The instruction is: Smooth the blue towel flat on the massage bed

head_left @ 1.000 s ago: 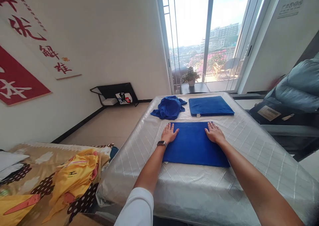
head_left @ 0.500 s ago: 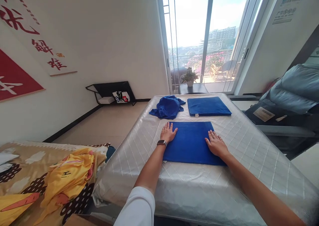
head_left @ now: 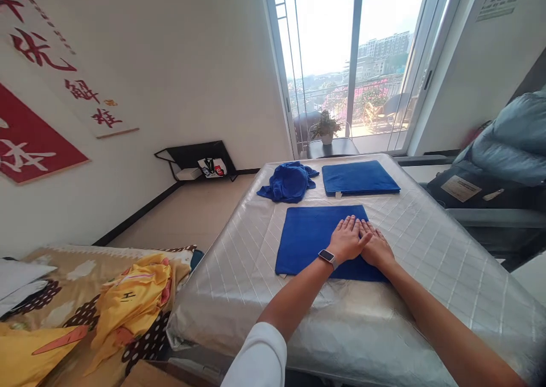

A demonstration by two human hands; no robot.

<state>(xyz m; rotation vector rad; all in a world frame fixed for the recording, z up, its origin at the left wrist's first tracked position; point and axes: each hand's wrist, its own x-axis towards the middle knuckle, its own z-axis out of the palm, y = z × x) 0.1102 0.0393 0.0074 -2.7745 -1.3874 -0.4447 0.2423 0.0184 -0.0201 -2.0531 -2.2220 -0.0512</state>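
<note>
A blue folded cloth (head_left: 302, 239) lies flat in front of me on the silvery quilted cover (head_left: 239, 273). My left hand (head_left: 347, 238) rests flat on its right part, fingers stretched out, a watch on the wrist. Right beside it, my right hand (head_left: 376, 246) lies on the cloth's right edge with its fingers extended, and the two hands touch. Farther back are a crumpled blue cloth (head_left: 290, 181) on the left and a flat stack of folded blue cloth (head_left: 360, 178) with a small white tag on the right.
At lower left a patterned bed cover (head_left: 55, 296) carries a yellow garment (head_left: 132, 293). A dark armchair (head_left: 490, 216) with a puffy jacket stands at the right. Behind the covered surface, a potted plant (head_left: 326, 128) sits on a chair by the glass door.
My left hand has moved right across the cloth, from its left edge to beside my right hand. The right hand stays near the right edge. The view has shifted slightly.
</note>
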